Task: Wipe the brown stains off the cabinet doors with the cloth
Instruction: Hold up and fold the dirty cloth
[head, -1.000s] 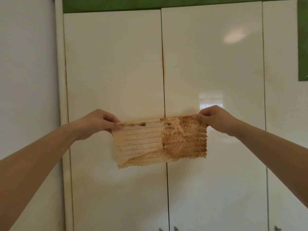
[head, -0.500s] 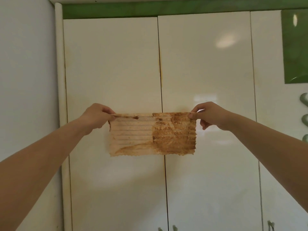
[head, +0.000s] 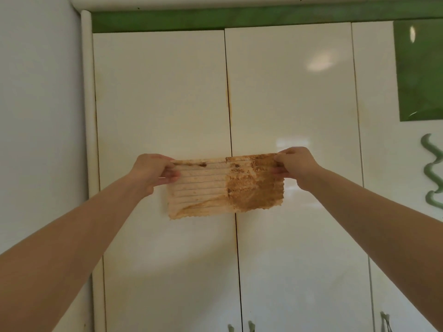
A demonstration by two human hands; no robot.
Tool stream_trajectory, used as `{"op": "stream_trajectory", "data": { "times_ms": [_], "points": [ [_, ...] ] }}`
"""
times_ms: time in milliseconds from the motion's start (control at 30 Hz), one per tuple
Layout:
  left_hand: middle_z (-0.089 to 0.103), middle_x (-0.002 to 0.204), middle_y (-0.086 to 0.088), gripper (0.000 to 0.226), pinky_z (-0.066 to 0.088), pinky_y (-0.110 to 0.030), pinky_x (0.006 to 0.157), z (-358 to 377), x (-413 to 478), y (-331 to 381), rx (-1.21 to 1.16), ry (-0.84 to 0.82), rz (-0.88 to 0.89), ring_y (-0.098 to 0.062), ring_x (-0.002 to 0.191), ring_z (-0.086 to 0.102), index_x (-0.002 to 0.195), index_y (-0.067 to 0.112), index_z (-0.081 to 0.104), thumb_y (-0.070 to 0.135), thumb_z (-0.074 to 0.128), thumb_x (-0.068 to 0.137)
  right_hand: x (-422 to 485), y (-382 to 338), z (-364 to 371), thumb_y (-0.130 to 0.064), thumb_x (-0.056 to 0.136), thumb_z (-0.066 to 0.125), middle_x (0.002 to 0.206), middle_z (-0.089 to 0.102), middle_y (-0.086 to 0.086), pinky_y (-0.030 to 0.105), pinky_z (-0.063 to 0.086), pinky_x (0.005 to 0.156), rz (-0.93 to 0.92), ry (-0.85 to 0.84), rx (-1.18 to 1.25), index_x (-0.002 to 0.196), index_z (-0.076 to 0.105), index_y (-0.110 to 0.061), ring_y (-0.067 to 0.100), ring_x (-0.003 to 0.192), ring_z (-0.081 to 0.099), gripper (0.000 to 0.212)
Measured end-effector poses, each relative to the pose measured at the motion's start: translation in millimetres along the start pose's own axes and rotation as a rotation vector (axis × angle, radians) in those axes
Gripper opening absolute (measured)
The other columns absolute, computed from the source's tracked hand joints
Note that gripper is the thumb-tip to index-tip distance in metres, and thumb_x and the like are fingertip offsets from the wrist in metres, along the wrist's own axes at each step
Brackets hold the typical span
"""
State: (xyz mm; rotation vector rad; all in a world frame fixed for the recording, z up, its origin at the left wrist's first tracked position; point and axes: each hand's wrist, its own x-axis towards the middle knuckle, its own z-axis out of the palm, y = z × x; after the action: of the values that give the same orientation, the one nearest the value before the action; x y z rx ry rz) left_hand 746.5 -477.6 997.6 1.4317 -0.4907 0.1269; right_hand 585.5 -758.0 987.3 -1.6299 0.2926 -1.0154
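two corners of the browned cloth (head: 203, 188) pinched by left hand (head: 153, 171) and right hand (head: 296, 167); upper-middle seam stain (head: 229, 104) not wiped yet.

Ribbed rect. cloth (head: 225, 185) w/ zigzag bottom edge: pale orange on its L half, heavy brown soiling on its R half, a few dark spots near the top. It's held up flat & stretched wide, top corners pinched by left hand (head: 153, 171) & right hand (head: 294, 165); bottom hangs free. Left door (head: 160, 104) & right door (head: 290, 104) are glossy cream, shut, directly behind cloth. Stain (head: 229, 101): thin brown streak down the seam btwn them, above cloth; fainter tint on same seam below cloth.
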Motion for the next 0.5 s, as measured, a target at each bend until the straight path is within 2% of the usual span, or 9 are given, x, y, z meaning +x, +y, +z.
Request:
{"op": "stream_trajectory", "data": {
  "times_ms": [67, 167, 267, 333, 400, 500],
  "points": [
    [0.062, 0.079, -0.012, 0.018, 0.057, -0.026, 0.058, -2, -5, 2, -0.019, -0.016, 0.151, -0.02, 0.061, 0.063, 0.085, 0.005, 0.065, -0.007, 0.054, 0.092, -5, -3, -3, -0.004, 0.098, 0.058, 0.088, 0.063, 0.012, 0.03, 0.06, 0.065, -0.158, 0.044, 0.001, 0.103, 0.063, -0.002, 0.018, 0.063, 0.063, 0.008],
    [0.061, 0.075, -0.008, 0.024, 0.05, -0.024, 0.062, -5, -24, 19, -0.224, -0.11, 0.383, -0.017, 0.062, 0.055, 0.078, 0.007, 0.064, -0.009, 0.05, 0.09, -18, -14, -10, -0.005, 0.094, 0.056, 0.074, 0.061, 0.001, 0.028, 0.053, 0.066, -0.38, 0.147, 0.137, 0.094, 0.063, -0.01, 0.012, 0.059, 0.056, 0.009],
    [0.062, 0.074, -0.004, 0.026, 0.047, -0.025, 0.063, 0, -35, 41, -0.361, -0.229, 0.497, -0.016, 0.061, 0.055, 0.077, 0.008, 0.062, -0.009, 0.047, 0.088, -26, -31, -9, -0.007, 0.091, 0.056, 0.061, 0.057, -0.007, 0.031, 0.046, 0.066, -0.383, 0.169, 0.342, 0.082, 0.06, -0.017, 0.011, 0.056, 0.051, 0.014],
    [0.063, 0.075, -0.004, 0.024, 0.046, -0.028, 0.066, 14, -40, 48, -0.358, -0.323, 0.479, -0.015, 0.064, 0.056, 0.081, 0.007, 0.061, -0.007, 0.044, 0.09, -31, -40, 4, -0.014, 0.083, 0.057, 0.059, 0.054, -0.005, 0.033, 0.042, 0.067, -0.274, 0.093, 0.46, 0.077, 0.06, -0.017, 0.014, 0.056, 0.048, 0.008],
    [0.064, 0.077, -0.007, 0.024, 0.046, -0.027, 0.066, 35, -48, 47, -0.282, -0.414, 0.437, -0.015, 0.067, 0.058, 0.085, 0.004, 0.064, -0.005, 0.043, 0.092, -39, -43, 24, -0.016, 0.077, 0.057, 0.061, 0.053, -0.001, 0.031, 0.04, 0.062, -0.172, -0.054, 0.508, 0.073, 0.061, -0.013, 0.017, 0.059, 0.047, 0.007],
    [0.066, 0.083, -0.01, 0.022, 0.051, -0.025, 0.068, 61, -59, 41, -0.158, -0.513, 0.404, -0.017, 0.072, 0.061, 0.089, 0.003, 0.07, -0.005, 0.049, 0.094, -49, -41, 52, -0.007, 0.084, 0.053, 0.065, 0.056, 0.002, 0.03, 0.041, 0.06, -0.197, -0.283, 0.467, 0.072, 0.06, -0.008, 0.018, 0.063, 0.049, 0.014]
  ]
}}
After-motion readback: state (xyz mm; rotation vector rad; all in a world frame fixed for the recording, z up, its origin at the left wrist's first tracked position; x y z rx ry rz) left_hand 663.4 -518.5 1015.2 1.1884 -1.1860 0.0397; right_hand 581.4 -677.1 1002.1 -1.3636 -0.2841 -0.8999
